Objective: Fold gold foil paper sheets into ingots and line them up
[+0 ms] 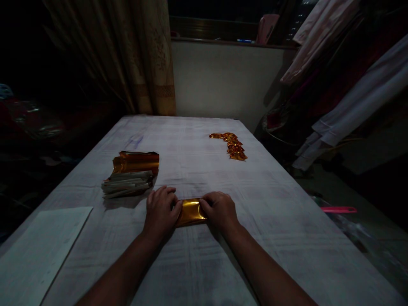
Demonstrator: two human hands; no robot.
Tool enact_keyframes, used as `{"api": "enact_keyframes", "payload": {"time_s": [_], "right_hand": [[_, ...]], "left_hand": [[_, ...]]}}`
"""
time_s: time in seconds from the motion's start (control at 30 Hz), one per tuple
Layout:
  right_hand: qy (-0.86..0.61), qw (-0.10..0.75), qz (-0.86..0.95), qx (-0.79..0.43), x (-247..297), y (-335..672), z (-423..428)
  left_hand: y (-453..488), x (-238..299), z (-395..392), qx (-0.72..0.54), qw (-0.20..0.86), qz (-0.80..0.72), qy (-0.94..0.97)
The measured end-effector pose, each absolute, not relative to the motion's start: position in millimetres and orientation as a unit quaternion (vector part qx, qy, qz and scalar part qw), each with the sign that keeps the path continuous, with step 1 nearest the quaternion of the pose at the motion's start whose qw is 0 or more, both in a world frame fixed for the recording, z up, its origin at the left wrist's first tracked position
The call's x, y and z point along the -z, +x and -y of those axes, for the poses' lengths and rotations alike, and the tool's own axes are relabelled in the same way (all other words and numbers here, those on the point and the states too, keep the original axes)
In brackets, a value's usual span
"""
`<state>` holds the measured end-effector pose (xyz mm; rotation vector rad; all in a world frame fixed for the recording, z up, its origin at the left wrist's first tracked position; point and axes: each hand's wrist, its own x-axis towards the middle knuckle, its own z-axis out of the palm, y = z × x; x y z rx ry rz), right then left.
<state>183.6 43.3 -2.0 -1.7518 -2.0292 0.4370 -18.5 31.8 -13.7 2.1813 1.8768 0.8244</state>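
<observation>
A shiny gold foil paper [191, 211] lies flat on the table at the middle front, looking folded into a small rectangle. My left hand [161, 211] pinches its left end, thumb on top. At the right end, my right hand [220, 210] grips it between thumb and curled fingers. Left of my hands sits a stack of gold foil sheets [140, 161], with a bundle of pale-backed papers [127, 184] leaning in front of it. Toward the far right, several folded gold foil pieces [235, 146] lie in a bent row.
A checked pale cloth [191, 170] covers the table. A white sheet [44, 250] lies at the front left. Behind stand a curtain [153, 63] and a sill with a pink cup [267, 29]. Clothes [360, 97] hang at the right, above a pink handle [339, 209].
</observation>
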Motion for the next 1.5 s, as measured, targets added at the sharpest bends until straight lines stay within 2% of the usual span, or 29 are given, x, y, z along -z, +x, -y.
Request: {"api": "enact_keyframes", "payload": {"time_s": [0.3, 0.43, 0.53, 0.7, 0.93, 1.3, 1.5], "right_hand": [[-0.647, 0.215, 0.715, -0.158, 4.1, 181.8, -44.2], [-0.642, 0.208, 0.724, -0.147, 2.3, 181.2, -45.9], [-0.623, 0.167, 0.751, -0.142, -4.1, 181.6, -46.8], [-0.569, 0.048, 0.817, -0.079, -23.4, 179.4, -50.2], [-0.542, 0.0, 0.837, -0.081, -32.0, 163.0, -64.8], [-0.56, 0.055, 0.821, -0.096, -11.9, 168.8, -37.4], [-0.527, 0.145, 0.828, -0.129, 1.8, 177.6, -30.0]], "left_hand": [[-16.6, 18.3, -33.6, -0.287, 0.066, -0.642, 0.708], [-17.6, 17.7, -36.1, -0.253, 0.079, -0.628, 0.732], [-19.3, 12.9, -36.9, -0.221, 0.089, -0.61, 0.756], [-17.5, 1.2, -32.9, -0.201, 0.035, -0.576, 0.791], [-12.3, -5.4, -27.3, -0.155, -0.003, -0.562, 0.812], [-11.8, -3.5, -20.5, -0.138, 0.028, -0.594, 0.792], [-12.6, -0.8, -18.5, -0.129, 0.025, -0.59, 0.796]]}}
